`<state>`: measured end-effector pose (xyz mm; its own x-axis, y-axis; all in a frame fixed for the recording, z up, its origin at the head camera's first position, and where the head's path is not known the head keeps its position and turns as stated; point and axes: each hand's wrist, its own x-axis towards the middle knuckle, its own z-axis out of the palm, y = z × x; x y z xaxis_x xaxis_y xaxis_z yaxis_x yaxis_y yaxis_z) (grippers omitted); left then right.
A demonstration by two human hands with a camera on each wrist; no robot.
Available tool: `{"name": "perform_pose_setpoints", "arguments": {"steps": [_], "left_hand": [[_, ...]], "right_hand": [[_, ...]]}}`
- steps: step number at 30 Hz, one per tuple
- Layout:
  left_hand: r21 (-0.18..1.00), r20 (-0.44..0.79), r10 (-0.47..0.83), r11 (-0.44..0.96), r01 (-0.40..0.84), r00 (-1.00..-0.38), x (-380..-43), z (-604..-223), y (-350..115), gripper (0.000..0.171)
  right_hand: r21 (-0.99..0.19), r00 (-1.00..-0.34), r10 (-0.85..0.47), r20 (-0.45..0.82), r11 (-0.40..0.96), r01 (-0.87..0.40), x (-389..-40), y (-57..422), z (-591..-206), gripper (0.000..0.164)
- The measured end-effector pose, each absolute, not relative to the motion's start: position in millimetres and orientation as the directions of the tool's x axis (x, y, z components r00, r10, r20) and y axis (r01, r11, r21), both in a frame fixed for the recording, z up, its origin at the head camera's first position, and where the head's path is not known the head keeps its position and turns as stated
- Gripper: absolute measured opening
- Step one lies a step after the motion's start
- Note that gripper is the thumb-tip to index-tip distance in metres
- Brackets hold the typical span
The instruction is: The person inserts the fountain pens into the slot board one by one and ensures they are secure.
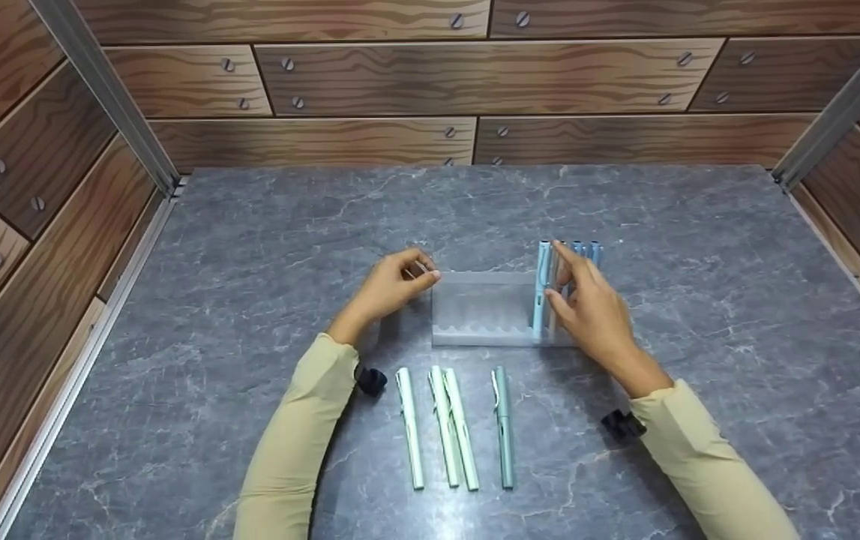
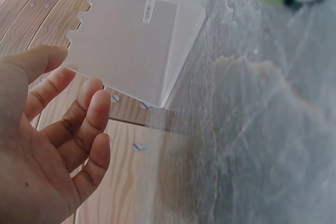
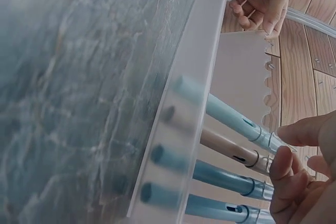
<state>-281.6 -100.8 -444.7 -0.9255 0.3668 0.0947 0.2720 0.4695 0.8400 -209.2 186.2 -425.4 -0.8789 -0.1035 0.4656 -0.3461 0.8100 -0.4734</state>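
Note:
A clear plastic pen stand with a notched rail stands on the table. At its upper left corner, my left hand pinches the edge between thumb and forefinger; the other fingers are loosely bent. A light blue pen leans upright in the stand. Right beside it is my right hand, thumb and forefinger apart, fingertips near the pen's cap. In the right wrist view a brownish-grey pen and two darker blue pens, one of them the lowest pen, stand in neighbouring slots. From the head, my right hand partly hides these.
In front of the stand lie three pale green pens, the leftmost pale green pen apart from the other two, and a dark green pen. The grey marbled table meets wood-patterned walls at the back and sides.

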Motion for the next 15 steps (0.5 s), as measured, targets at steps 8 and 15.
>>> {"name": "perform_pose_setpoints", "arguments": {"steps": [8, 15], "left_hand": [[0.842, 0.095, 0.370, 0.466, 0.273, -0.924, -281.3, -444.9, -101.1, 0.018], [0.833, 0.093, 0.374, 0.479, 0.278, -0.923, -281.9, -444.9, -101.4, 0.019]], "right_hand": [[-0.500, -0.885, -0.109, 0.453, 0.791, -0.354, -201.4, 188.2, -424.1, 0.064], [-0.517, -0.879, -0.102, 0.466, 0.775, -0.364, -193.7, 189.2, -424.5, 0.057]]}}
